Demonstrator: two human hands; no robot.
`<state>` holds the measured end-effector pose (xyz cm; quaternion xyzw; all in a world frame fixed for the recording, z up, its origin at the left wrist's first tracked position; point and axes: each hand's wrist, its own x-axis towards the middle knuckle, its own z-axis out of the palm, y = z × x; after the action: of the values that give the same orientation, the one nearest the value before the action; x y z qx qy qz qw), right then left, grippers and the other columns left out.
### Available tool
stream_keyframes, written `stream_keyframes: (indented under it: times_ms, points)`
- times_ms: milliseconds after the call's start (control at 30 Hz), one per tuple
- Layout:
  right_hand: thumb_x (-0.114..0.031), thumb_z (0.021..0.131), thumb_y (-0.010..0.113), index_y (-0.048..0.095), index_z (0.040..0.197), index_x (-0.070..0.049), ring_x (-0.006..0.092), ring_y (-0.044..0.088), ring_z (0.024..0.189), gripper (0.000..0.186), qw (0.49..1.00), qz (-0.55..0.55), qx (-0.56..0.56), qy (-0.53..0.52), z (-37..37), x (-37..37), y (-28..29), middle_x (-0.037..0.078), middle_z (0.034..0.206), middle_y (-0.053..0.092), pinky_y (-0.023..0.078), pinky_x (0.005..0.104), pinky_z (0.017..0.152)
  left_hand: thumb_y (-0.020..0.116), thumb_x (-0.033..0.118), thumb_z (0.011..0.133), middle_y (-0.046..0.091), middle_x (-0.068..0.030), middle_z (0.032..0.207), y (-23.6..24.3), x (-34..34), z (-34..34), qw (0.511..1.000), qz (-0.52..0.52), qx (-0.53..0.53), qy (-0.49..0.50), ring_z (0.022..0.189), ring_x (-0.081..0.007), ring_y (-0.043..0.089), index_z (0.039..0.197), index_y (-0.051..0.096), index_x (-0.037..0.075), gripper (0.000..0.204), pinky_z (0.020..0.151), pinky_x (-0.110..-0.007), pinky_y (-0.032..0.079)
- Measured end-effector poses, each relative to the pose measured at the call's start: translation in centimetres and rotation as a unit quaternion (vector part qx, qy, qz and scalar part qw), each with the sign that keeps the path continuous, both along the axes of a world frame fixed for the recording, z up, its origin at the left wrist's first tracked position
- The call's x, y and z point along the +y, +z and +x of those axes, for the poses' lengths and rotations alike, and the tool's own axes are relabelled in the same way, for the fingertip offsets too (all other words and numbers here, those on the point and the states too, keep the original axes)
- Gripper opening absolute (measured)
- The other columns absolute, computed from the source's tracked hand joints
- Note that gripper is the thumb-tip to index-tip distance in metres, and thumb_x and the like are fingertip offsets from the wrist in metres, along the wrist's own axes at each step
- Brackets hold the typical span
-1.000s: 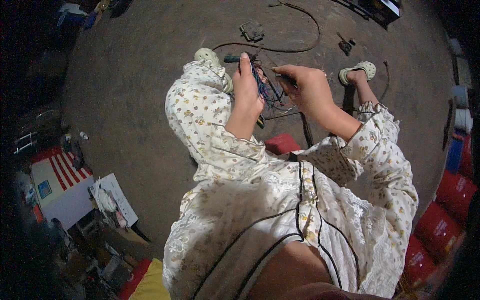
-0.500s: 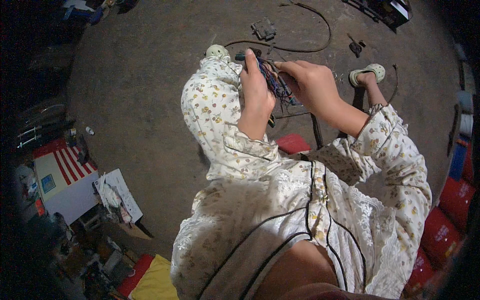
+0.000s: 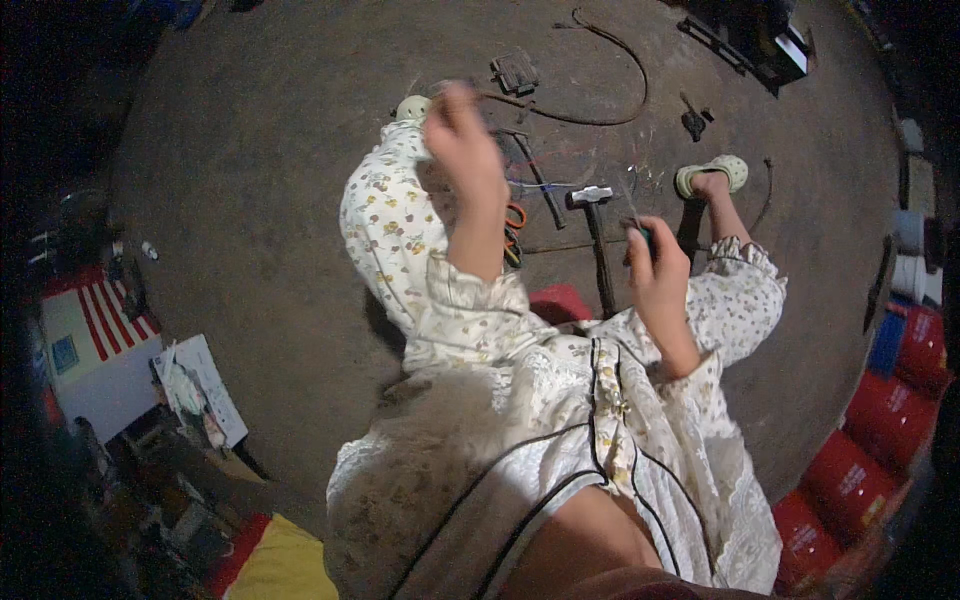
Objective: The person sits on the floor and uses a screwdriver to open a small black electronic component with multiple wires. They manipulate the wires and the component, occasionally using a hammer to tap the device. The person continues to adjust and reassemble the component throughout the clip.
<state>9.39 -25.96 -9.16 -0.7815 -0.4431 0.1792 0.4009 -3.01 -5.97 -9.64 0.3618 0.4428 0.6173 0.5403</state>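
Going left to right: far left there's a white box with red stripes (image 3: 95,350), then a pale clog (image 3: 411,108) on the floor. Just beside it is the left hand (image 3: 465,150), up over the left leg. It's badly blurred, so honestly can't tell whether its fingers are apart or closed on something.

Next, an orange-looped tool (image 3: 522,213) sits by the left wrist, with a squarish dark metal block (image 3: 515,73) further up the floor. Then a slim dark bar (image 3: 540,180) lying at a slant, a thin blue-and-white wire (image 3: 546,186) running across it, and a hammer (image 3: 599,240) with a pale metal head and its handle pointing back toward the person. A thick brown cable (image 3: 592,122) curves above those.

The slim tool (image 3: 632,206) is in the right hand (image 3: 660,270), fingers wrapped around its handle, thin end sticking up and away, just right of the hammer head. My two cents: that's a decent hold. Keep the fingers back on the handle, point angled away from the leg and the other hand, and I'd keep the wrist loose so it doesn't clip the hammer.

Far right: the other clog (image 3: 733,172), then some shiny red packs (image 3: 850,475).
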Motion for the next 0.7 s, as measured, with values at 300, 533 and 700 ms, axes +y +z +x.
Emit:
stream_keyframes:
  times_ms: [300,533,700]
  points:
    - [-0.008,0.078,0.068,0.061,0.093,0.002,0.006,0.054,0.079,0.019,0.948,0.137,0.278,-0.069,0.6,2.9,6.4,0.002,0.087,0.062,0.044,0.0204,0.07,0.076,0.011,0.068,0.058,-0.0092,0.077,3.1,-4.3,2.8,0.851,0.388,0.297,-0.192,0.069,-0.0238,0.057,0.088,0.061,0.003,0.026,0.061,-0.03,0.045]
    - [-0.006,0.074,0.071,0.064,0.089,0.001,0.0109,0.058,0.074,0.018,0.959,0.244,0.139,-0.032,0.3,6.0,4.5,0.005,0.082,0.063,0.046,0.0235,0.066,0.073,0.008,0.062,0.057,-0.0093,0.078,3.0,-4.4,2.2,0.792,0.453,0.358,-0.198,0.069,-0.0267,0.056,0.089,0.062,0.005,0.029,0.063,-0.035,0.046]
    - [-0.005,0.077,0.066,0.063,0.087,0.0,0.0127,0.059,0.074,0.012,0.96,0.262,-0.072,-0.062,1.6,6.1,3.8,0.006,0.079,0.062,0.046,0.0251,0.066,0.073,0.016,0.064,0.057,-0.0104,0.078,2.0,-4.6,2.6,0.733,0.416,0.47,-0.263,0.072,-0.0298,0.057,0.087,0.062,0.005,0.027,0.066,-0.039,0.045]
